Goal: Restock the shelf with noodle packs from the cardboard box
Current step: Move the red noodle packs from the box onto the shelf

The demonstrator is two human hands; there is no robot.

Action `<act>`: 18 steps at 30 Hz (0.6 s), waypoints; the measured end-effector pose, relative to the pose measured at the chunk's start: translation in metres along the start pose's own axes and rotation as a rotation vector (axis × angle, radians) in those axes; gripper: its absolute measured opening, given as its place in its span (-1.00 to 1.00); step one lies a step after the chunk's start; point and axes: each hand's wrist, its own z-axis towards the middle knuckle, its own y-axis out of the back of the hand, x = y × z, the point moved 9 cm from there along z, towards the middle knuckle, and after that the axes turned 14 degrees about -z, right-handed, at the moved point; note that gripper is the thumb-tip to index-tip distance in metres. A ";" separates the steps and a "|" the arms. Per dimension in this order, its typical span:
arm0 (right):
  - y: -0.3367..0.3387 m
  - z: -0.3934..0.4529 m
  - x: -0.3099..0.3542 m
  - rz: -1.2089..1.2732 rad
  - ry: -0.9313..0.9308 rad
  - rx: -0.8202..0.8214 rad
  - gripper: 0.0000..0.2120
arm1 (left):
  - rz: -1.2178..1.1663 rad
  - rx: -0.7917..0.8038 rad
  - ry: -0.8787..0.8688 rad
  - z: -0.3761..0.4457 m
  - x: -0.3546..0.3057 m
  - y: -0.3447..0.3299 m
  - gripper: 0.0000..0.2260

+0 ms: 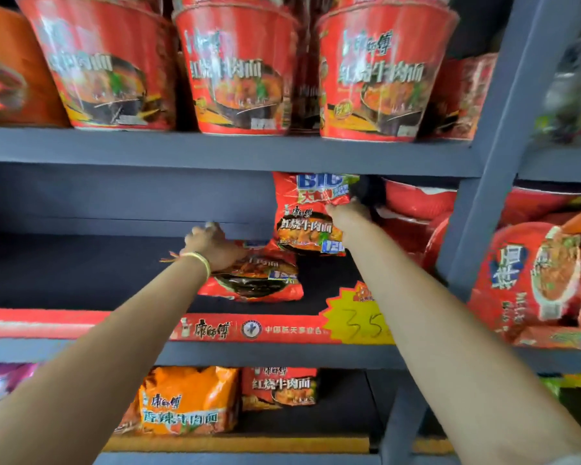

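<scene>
Both forearms are extended; left hand point(212, 248) is pressed on a flat noodle pack point(259, 280); right hand point(348, 213) is clasped on an upright pack point(307, 216) marked "BIG"; three red bowls point(239, 72) are shelved above.

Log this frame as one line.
left hand: on flat noodle pack | right hand: holds upright noodle pack | middle shelf

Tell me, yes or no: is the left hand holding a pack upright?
No, the left hand presses on a red noodle pack lying flat on the shelf.

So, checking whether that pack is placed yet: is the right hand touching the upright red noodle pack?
Touching. The head view shows the right hand gripping the upright red noodle pack's right edge.
</scene>
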 end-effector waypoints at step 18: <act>-0.014 0.025 -0.010 -0.321 0.050 -0.121 -0.59 | -0.793 0.273 0.055 0.022 -0.092 -0.090 -0.86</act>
